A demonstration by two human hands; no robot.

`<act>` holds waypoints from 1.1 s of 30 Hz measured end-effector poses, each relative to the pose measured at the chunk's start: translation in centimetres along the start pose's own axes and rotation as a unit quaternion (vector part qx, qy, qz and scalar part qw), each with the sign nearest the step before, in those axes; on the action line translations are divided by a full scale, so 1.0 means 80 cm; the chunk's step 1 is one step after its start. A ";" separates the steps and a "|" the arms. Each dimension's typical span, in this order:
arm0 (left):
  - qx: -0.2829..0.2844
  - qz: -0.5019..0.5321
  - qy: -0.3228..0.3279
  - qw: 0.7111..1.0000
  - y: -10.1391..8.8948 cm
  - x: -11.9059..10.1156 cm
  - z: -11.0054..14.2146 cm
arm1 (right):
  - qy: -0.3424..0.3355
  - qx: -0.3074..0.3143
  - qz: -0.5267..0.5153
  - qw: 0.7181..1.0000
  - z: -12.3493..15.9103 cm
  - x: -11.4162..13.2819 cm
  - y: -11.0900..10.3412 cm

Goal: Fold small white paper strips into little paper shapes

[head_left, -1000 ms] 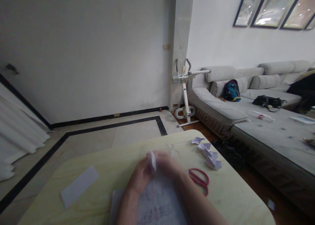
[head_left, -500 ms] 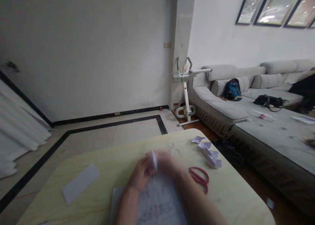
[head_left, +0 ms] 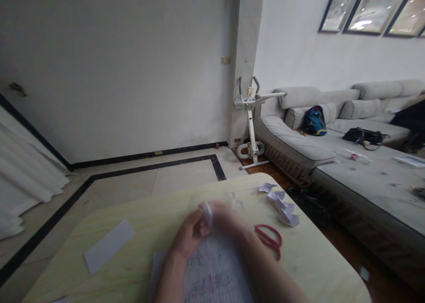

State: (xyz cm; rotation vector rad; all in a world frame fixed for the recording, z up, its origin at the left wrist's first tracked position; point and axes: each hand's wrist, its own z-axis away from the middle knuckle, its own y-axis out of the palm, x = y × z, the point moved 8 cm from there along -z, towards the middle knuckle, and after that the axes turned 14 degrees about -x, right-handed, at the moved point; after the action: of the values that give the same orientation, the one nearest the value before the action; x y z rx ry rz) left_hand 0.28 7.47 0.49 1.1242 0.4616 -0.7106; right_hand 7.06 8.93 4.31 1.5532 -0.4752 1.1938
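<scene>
Between my hands, above the far end of a lined notebook, is a small folded piece of white paper. My left hand pinches it from the left, the fingers curled round its lower part. My right hand closes on it from the right, its fingers partly hidden behind the paper and blurred. Handwriting covers the notebook page under my forearms. Red-handled scissors lie just right of my right wrist, their blades hidden by the arm.
Several folded white paper pieces lie along the table's right edge. A flat paper strip rests on the left of the pale table. Thin paper scraps lie beyond my hands. A grey sofa and a white exercise bike stand beyond.
The folded paper has turned slightly between my fingers, showing more of its face. My hands have barely shifted, and the things on the table stay where they were.
</scene>
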 end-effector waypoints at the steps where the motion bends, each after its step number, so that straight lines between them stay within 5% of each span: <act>1: 0.005 -0.002 -0.004 1.000 0.000 0.002 -0.001 | 0.004 0.006 -0.006 1.000 -0.001 -0.002 0.000; 11: 0.053 -0.015 -0.035 0.998 0.002 0.012 -0.005 | -0.001 -0.036 -0.039 0.999 -0.007 -0.005 -0.013; 21: 0.016 0.013 -0.034 0.999 -0.003 0.006 -0.005 | 0.004 -0.020 -0.043 0.999 -0.005 0.002 -0.004; 33: 0.022 0.022 -0.026 0.999 -0.006 -0.002 -0.006 | -0.014 -0.072 -0.014 0.997 -0.008 0.006 -0.014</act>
State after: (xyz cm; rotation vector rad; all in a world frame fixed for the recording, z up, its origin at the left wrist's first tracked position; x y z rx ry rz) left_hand -0.14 7.83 0.10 1.1513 0.3770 -0.7127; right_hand 7.86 10.03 4.15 1.4500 -0.5440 1.0940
